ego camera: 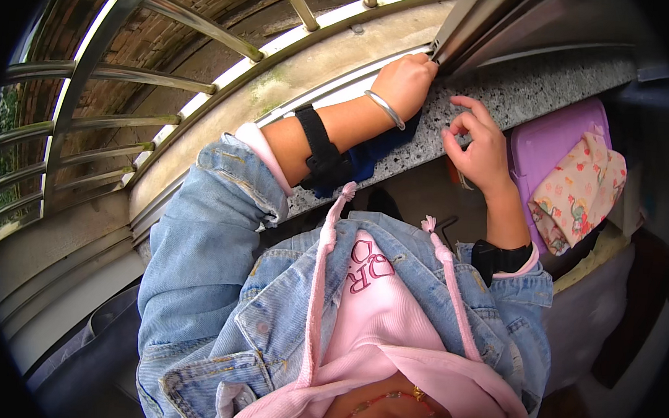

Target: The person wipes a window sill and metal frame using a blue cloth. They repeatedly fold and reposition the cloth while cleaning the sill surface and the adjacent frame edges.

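My left hand (405, 82) is curled against the lower corner of a metal-framed sliding window sash (466, 30), at the window track (342, 89). Its fingertips are hidden, so whether they pinch anything cannot be told. Below that wrist, a dark blue cloth (366, 160) lies over the speckled grey granite sill (549, 87), partly covered by my forearm. My right hand (476, 146) hovers just off the sill's near edge, fingers bent and thumb apart from them, with nothing held.
Beyond the track runs a stained outer ledge (284, 85) with a stainless steel window guard (147, 77). To the right, under the sill's edge, a purple plastic lid or box (552, 130) carries a patterned pink cloth (579, 192). Dark fabric (90, 343) hangs at lower left.
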